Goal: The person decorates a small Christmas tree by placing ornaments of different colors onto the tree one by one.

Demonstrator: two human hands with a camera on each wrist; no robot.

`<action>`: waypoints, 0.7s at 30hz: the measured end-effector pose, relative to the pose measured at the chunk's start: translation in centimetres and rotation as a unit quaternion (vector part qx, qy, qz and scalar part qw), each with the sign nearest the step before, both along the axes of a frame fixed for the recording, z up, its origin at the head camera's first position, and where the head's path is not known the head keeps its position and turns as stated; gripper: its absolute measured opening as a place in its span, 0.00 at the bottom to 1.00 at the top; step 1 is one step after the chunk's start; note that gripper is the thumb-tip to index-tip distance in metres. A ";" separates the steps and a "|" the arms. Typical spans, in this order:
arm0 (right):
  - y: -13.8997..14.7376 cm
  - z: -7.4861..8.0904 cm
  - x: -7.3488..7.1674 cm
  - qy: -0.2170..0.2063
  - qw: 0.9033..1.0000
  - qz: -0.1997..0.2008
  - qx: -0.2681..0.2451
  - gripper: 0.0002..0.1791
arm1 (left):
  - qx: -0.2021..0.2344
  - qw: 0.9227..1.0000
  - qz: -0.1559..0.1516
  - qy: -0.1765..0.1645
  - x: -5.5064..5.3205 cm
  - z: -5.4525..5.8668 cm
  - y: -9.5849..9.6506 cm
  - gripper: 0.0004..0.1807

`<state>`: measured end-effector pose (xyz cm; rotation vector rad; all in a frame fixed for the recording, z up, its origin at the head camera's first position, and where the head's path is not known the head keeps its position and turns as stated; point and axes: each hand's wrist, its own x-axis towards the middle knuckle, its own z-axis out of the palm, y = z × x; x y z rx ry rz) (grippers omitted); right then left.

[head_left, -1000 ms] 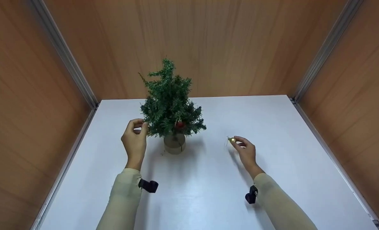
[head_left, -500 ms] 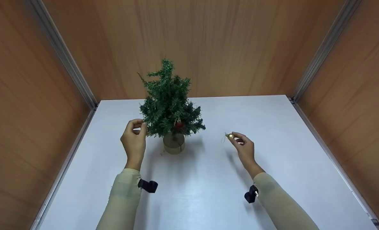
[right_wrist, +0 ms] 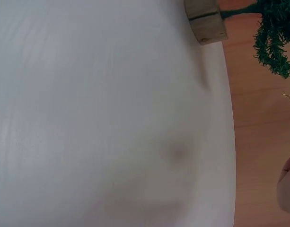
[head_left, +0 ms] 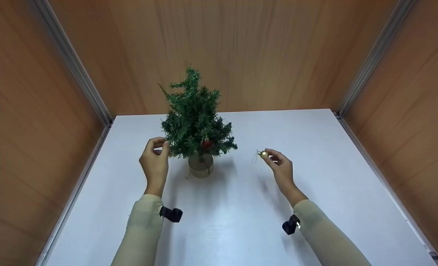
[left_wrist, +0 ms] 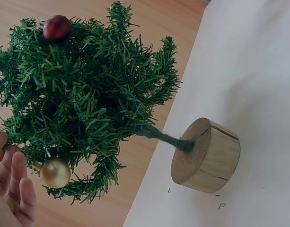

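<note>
A small artificial Christmas tree (head_left: 194,114) stands upright on a round wooden base (head_left: 201,166). My left hand (head_left: 155,162) is at the tree's lower left side, its thumb and index finger pinching a branch tip. Beside those fingers, a gold bauble (left_wrist: 55,173) hangs among the branches in the left wrist view. Higher in that view, a red bauble (left_wrist: 57,29) rests on the greenery. To the right of the tree, my right hand (head_left: 282,170) pinches another small gold bauble (head_left: 264,153) above the table, its thin loop dangling leftward. That bauble is outside the right wrist view.
The white tabletop (head_left: 219,229) meets a wooden back panel (head_left: 263,55), with wooden side panels at left and right. Tiny dark scraps (left_wrist: 222,205) lie near the base. Dark wrist cameras sit on both sleeves.
My right hand has moved slightly away from me and to the left with the gold bauble, nearer the tree. The left hand stays in place at the branch.
</note>
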<state>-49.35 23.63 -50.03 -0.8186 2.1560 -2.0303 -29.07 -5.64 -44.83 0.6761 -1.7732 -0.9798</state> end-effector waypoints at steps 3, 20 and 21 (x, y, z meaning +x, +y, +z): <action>-0.1 0.1 0.0 -0.008 1.000 0.014 -0.015 0.17 | 0.001 1.000 0.000 0.002 0.0 0.1 0.0 0.09; -0.9 0.2 0.4 -0.002 0.998 0.029 -0.061 0.20 | 0.009 1.000 0.009 -0.002 -0.1 -0.3 0.1 0.10; -1.0 0.3 0.5 -0.002 0.998 0.034 -0.061 0.20 | 0.010 1.000 0.009 -0.003 -0.1 -0.3 0.2 0.10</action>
